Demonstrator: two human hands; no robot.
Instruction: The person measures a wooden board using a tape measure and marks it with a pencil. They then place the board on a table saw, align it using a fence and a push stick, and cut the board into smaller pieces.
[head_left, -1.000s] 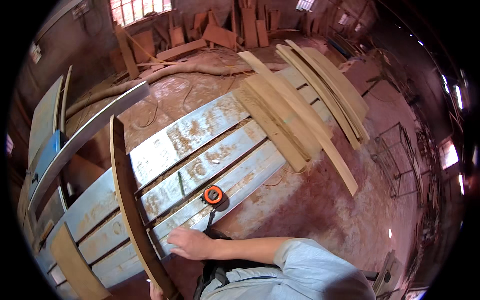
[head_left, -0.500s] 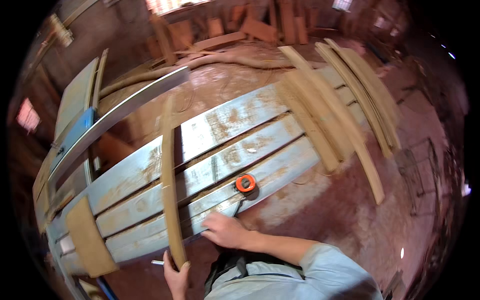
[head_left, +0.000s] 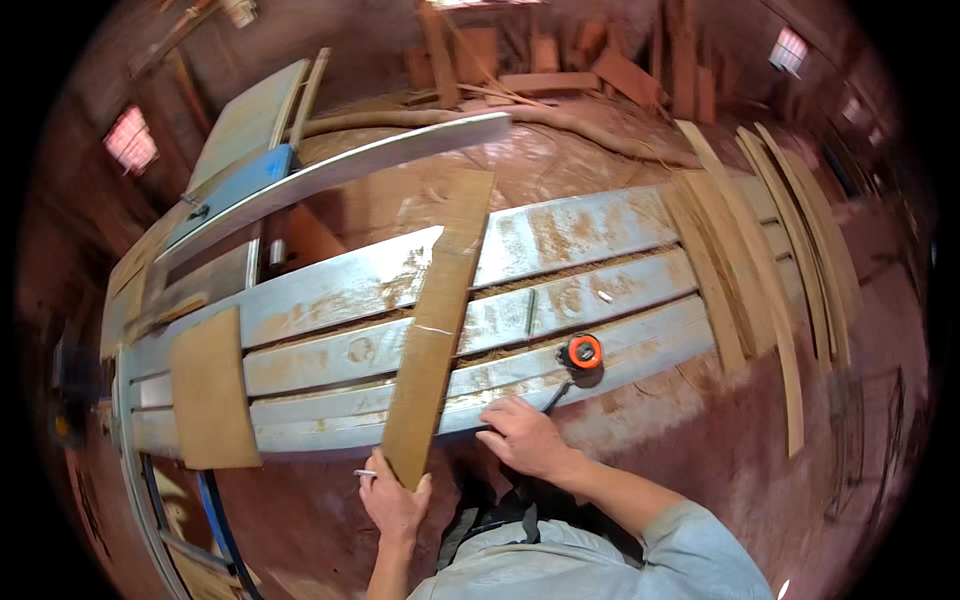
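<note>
A wide wooden board (head_left: 420,380) lies face up across the slatted metal table (head_left: 350,270). My left hand (head_left: 393,500) grips its near end and has a thin white stick (head_left: 367,473) between the fingers. My right hand (head_left: 522,435) is at the table's front edge, right of the board, fingers apart and slightly bent, holding no visible object. An orange-and-black tape measure (head_left: 583,352) sits on the slats beyond it, near a black strap-like piece (head_left: 557,397) and a short green stick (head_left: 530,312).
Stacked planks (head_left: 730,270) cross the table's right part, one jutting past the front. A short panel (head_left: 210,390) lies at the left. Behind stand a long rail (head_left: 380,150) and blue plate (head_left: 230,190). Offcuts (head_left: 630,75) lean along the far wall, with a hose (head_left: 420,120) before them.
The board has turned from standing on edge to lying flat, its broad face up, with my left hand still on its end. My view has swung, so the table now appears more level.
</note>
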